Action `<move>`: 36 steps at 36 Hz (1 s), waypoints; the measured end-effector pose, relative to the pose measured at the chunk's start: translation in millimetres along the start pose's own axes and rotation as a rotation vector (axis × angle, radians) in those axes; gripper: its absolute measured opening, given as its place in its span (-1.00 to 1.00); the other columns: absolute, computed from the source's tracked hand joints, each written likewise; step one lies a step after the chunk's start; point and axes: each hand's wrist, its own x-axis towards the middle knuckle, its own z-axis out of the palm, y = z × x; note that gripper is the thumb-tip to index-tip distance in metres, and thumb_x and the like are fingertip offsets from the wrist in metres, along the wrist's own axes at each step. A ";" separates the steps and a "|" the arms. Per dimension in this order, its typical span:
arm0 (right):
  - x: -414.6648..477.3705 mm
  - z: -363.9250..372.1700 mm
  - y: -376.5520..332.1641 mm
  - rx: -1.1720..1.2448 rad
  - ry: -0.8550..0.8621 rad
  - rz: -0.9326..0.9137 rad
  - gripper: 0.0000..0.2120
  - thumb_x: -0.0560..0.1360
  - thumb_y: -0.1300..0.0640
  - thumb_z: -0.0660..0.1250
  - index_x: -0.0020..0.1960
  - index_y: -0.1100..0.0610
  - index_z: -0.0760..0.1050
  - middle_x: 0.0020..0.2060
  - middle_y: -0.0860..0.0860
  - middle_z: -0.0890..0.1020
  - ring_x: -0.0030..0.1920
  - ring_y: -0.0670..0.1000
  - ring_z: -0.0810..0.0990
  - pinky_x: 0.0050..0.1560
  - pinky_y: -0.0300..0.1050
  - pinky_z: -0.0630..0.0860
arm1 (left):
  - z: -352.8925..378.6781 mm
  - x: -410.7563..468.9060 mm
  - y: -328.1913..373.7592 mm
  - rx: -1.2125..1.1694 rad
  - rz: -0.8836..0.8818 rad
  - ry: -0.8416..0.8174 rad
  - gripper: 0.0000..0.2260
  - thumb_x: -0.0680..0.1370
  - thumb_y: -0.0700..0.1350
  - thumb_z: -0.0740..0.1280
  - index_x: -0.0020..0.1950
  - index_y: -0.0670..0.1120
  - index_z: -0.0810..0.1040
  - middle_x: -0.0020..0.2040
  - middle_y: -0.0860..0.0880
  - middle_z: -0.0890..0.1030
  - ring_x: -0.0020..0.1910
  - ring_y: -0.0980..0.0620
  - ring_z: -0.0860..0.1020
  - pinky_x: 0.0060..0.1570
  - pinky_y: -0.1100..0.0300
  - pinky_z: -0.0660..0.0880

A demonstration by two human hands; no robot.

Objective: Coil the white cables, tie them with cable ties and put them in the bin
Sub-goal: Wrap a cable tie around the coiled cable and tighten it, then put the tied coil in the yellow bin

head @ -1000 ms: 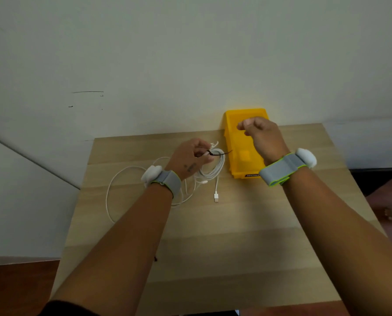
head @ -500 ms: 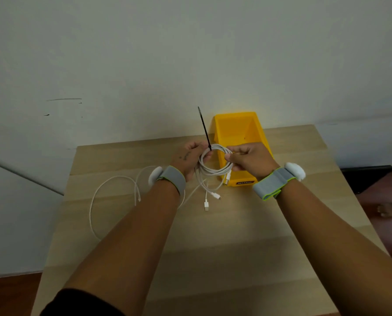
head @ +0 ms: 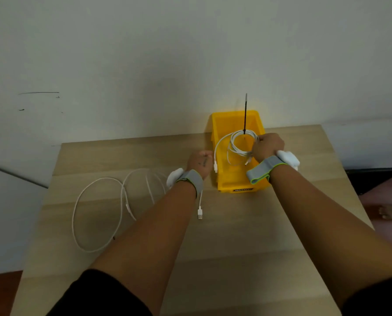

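The right hand (head: 268, 145) grips the tied coil (head: 241, 144) over the bin (head: 220, 179); the light, springy coil seems best held near its tie (head: 245, 115), while the left hand (head: 200, 161) is a loose empty fist.

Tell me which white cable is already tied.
The coiled cable in the right hand over the yellow bin, black tie upright; the other cable sprawls loose on the table.

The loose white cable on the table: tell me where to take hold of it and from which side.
Take the loose white cable at its USB plug end, which lies free on the bare table just beside the left hand. Come from above with a pinch grip: the cable lies flat, and starting at an end probably lets the sprawled loops be wound into a coil.
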 end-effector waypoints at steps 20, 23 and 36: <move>9.9 52.5 15.3 -0.187 -0.246 0.004 -0.85 0.55 0.20 0.23 -0.05 0.30 0.46 0.20 0.28 0.54 0.22 0.26 0.53 0.14 0.04 0.47 | 27.6 -1.0 9.3 0.143 0.030 0.210 -0.58 0.36 -0.15 0.46 0.18 -0.17 0.47 0.11 -0.18 0.59 0.06 -0.15 0.55 -0.02 0.10 0.47; 7.2 47.0 11.6 -0.195 -0.278 -0.027 -0.80 0.56 0.19 0.25 0.13 0.27 0.50 0.12 0.25 0.58 0.18 0.25 0.54 0.08 0.00 0.49 | 29.3 -6.1 9.6 0.162 0.043 0.271 -0.71 0.38 -0.13 0.45 0.04 -0.17 0.51 -0.02 -0.19 0.61 -0.05 -0.17 0.57 -0.09 0.05 0.49; 0.1 39.3 -13.4 0.361 -0.534 0.036 -0.71 0.47 0.03 0.37 -0.36 0.17 0.58 -0.75 -0.12 0.44 -0.66 -0.11 0.35 -0.45 -0.17 0.25 | 29.5 -17.6 10.5 0.195 0.134 0.281 -0.66 0.36 -0.15 0.47 0.09 -0.21 0.54 -0.01 -0.22 0.63 0.00 -0.19 0.57 -0.02 -0.05 0.53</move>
